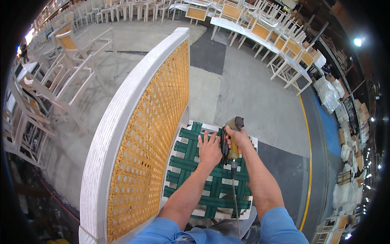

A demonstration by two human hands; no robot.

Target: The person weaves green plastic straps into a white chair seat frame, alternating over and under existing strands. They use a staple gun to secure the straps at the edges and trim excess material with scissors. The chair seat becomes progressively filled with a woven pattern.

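Observation:
In front of me stands a white wooden chair with a woven cane backrest on its left side. Green webbing straps cross over and under each other on the white seat frame. My right hand grips a yellow and black pneumatic stapler, held over the far part of the seat. From the stapler's lower end an air hose runs back toward my body. Spread fingers of my left hand lie on the webbing just left of the tool.
Unfinished white chair frames stand close on the left. Rows of chairs with cane panels line the far right. A yellow floor line runs down the right side, with wrapped bundles and boxes beyond it.

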